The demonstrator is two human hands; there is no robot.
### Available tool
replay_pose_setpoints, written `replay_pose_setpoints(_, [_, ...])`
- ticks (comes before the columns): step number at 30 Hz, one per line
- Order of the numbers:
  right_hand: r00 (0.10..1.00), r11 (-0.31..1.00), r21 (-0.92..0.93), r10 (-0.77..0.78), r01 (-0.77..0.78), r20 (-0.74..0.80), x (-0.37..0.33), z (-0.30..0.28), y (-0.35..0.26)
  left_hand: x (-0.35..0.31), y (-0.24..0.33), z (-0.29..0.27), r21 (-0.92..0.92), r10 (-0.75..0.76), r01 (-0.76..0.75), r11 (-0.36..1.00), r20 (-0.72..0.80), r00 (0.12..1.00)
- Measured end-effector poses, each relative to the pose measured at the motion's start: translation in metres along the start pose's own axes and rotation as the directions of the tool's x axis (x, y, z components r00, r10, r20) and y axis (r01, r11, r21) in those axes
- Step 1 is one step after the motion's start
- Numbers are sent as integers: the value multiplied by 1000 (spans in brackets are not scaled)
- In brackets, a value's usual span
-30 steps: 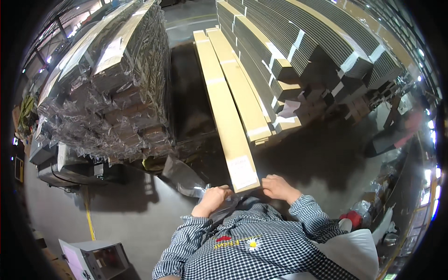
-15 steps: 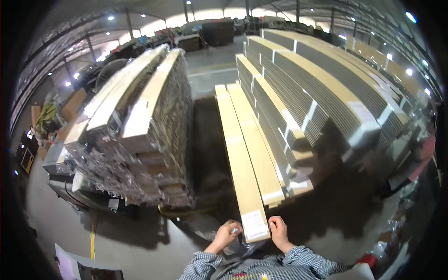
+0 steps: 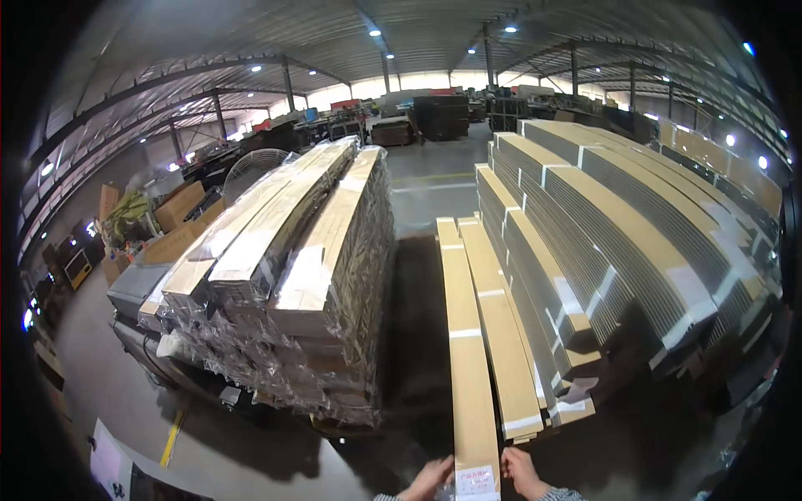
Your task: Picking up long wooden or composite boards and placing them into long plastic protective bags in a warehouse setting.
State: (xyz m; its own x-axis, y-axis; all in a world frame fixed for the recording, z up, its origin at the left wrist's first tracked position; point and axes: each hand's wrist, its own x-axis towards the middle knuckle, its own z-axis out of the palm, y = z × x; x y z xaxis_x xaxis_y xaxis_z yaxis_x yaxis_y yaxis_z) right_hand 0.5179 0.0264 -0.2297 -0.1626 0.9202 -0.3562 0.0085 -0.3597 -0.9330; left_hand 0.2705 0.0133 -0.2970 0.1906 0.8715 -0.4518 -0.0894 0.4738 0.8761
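A long flat cardboard box (image 3: 466, 351) lies on a low stack and runs away from me, with a white label at its near end. My left hand (image 3: 430, 479) touches the left side of that near end. On the right side of the same end rests my right hand (image 3: 524, 470). Both hands show only at the lower edge, fingers curled against the box, and a firm grip cannot be made out. A second long box (image 3: 505, 334) lies right beside it.
A tall stack of long boxes wrapped in clear film (image 3: 292, 275) stands on a pallet to the left. Stepped stacks of long boxes (image 3: 618, 250) rise to the right. A dark floor aisle (image 3: 413, 334) runs between them. More goods fill the hall's back.
The camera has tilted up from the floor to the hall. My hands have moved from lying over the box's near end to its two sides. The box has not visibly moved.
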Motion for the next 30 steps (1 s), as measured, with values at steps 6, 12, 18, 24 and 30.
replay_pose_setpoints(6, [903, 887, -448, -278, 110, -329, 28, 16, 110, 25, -108, 38, 868, 482, -24, 495, -252, 839])
replay_pose_setpoints(12, [857, 985, -2, 149, -172, -493, 78, -16, 218, -10, -101, 39, 786, 385, -26, 617, -273, 882])
replay_pose_setpoints(18, [968, 998, -30, -65, 59, -243, 16, 27, 18, -13, -115, 8, 832, 430, -79, 549, -201, 880])
replay_pose_setpoints(24, [881, 889, -128, -454, 439, -134, -56, 46, -44, -100, 65, 40, 354, 667, -575, 738, -248, 703])
replay_pose_setpoints(30, [803, 804, -279, -577, 526, -149, -101, 65, -25, -154, 38, 40, 452, 758, -619, 642, -253, 602])
